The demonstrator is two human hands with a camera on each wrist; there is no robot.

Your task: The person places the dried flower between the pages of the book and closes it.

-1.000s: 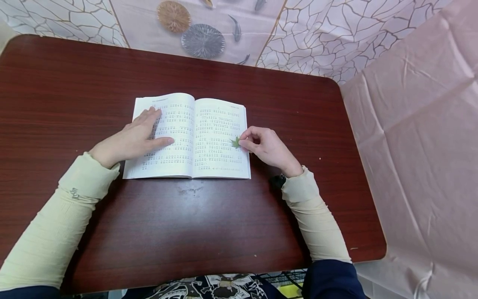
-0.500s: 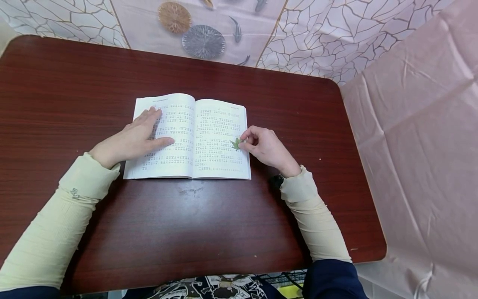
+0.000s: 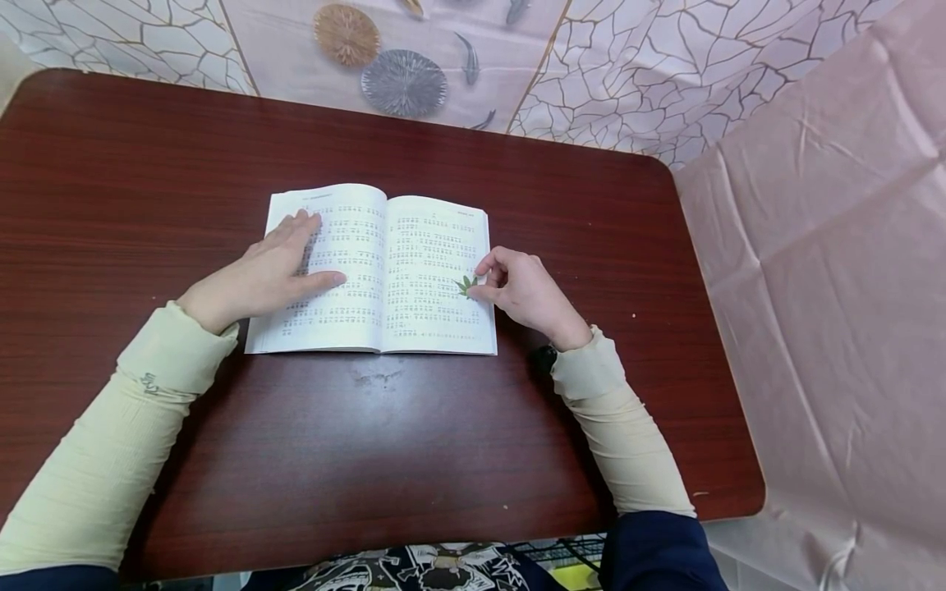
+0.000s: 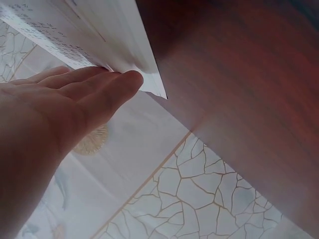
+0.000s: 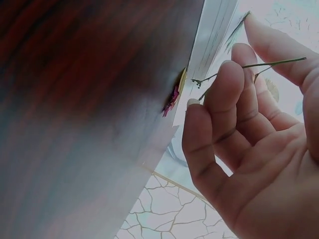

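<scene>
My left hand (image 3: 266, 275) lies with fingers outstretched on the left page of an open book (image 3: 436, 246), its thumb pointing in toward the spine. The book rests on the dark red-brown counter (image 3: 384, 460), nearer the far edge than the near edge, its 2 facing pages filled with print.

My right hand (image 3: 521, 287) is at the book's right edge with its fingers curled, gripping a thin, forked green stem (image 5: 286, 61) that runs between them. A green lobed leaf (image 3: 464, 285) is at the outer margin of the right page, a little below mid-height, and the tip of my right thumb overlaps it; I cannot tell whether my forefinger touches it too. Just beside the book's edge, the right wrist view shows a small magenta-and-yellow object (image 5: 172, 101), too blurred to name.

I wear pale yellow-green sleeves (image 3: 74, 468) over my 2 forearms. A patterned cloth (image 3: 628, 74) hangs beyond the counter's far edge, and a plain pink cloth (image 3: 828, 287) hangs along its right edge.
</scene>
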